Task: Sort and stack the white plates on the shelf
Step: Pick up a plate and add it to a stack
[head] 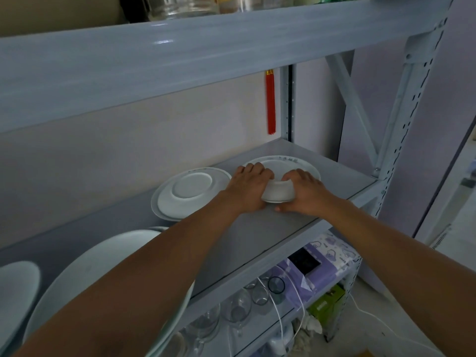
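A grey-blue metal shelving unit point(257, 243) with perforated uprights point(401, 140) stands against a pale wall point(128, 135), where a red tassel point(270, 101) hangs; light floor point(386, 325) at lower right, dim lighting.

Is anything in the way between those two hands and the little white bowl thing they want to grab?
No. The left hand and right hand already clasp the small white upside-down bowl from both sides, on the grey shelf. Behind it lies a white plate with a patterned rim.
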`<state>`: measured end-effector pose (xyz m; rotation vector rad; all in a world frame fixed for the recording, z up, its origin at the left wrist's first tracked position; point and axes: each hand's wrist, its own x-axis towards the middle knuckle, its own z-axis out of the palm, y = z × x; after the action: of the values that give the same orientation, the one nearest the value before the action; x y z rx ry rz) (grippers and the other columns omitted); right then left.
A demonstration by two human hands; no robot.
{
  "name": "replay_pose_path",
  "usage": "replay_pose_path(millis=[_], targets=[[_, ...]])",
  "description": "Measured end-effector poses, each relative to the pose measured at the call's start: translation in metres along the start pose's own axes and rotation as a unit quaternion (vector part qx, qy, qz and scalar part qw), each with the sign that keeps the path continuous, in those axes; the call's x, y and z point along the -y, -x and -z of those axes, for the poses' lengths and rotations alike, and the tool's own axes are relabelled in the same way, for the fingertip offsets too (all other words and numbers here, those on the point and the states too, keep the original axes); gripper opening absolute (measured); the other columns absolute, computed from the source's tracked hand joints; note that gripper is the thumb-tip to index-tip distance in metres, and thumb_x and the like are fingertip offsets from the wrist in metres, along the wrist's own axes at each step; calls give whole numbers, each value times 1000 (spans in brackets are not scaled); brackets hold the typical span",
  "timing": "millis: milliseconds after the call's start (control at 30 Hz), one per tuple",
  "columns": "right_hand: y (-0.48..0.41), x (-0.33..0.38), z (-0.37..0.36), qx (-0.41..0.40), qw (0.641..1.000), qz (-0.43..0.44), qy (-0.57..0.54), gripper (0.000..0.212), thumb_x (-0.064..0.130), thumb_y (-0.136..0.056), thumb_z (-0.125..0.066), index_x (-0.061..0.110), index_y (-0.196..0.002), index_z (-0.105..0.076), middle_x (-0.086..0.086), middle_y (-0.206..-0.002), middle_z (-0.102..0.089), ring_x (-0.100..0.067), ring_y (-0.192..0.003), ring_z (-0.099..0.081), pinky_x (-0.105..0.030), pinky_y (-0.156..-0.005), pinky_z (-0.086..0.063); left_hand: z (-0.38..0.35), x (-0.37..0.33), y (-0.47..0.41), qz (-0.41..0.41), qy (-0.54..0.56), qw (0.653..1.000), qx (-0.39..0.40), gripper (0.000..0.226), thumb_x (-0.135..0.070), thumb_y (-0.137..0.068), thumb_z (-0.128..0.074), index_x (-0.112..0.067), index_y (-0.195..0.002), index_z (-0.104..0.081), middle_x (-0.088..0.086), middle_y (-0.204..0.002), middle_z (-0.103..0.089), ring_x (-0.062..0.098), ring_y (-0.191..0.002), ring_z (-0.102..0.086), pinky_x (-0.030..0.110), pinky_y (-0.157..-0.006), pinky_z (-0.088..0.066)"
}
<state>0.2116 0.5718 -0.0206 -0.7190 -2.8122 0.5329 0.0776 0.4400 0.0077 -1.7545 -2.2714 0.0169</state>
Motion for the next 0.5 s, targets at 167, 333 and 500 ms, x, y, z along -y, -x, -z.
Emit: replay_pose_path(millis=[167,333,500], targets=[[2,0,4,14,1000,-3,-13,84,72,-56,-74,31,-122,-42,-2,-139,-40,-25,-130,-39,-43,-106,-36,4,7,-7,-8,4,999,49,89,-59,-65,-74,-27,-141,-40,0,-141,-42,22,-127,-44,38,-106,-26],[-8,6,21,-32,961,-94,-257,89,65,-78,-61,19,-147,-29,-4,-144,-44,-22,-123,-49,-35,-100,-42,12,7,-14,56,145,982,105,99,-66,-65,-74,-32,-147,-30,1,-152,-29,23,-139,-30,41,-115,-26],[-36,12,40,-30,886,-227,-403,79,65,-90,-40,8,-145,-39,-12,-144,-48,-29,-123,-51,-32,-94,-38,12,8,-36,411,450,793,15,81,-57,-86,-57,-8,-147,-35,16,-148,-41,32,-132,-46,38,-110,-39]])
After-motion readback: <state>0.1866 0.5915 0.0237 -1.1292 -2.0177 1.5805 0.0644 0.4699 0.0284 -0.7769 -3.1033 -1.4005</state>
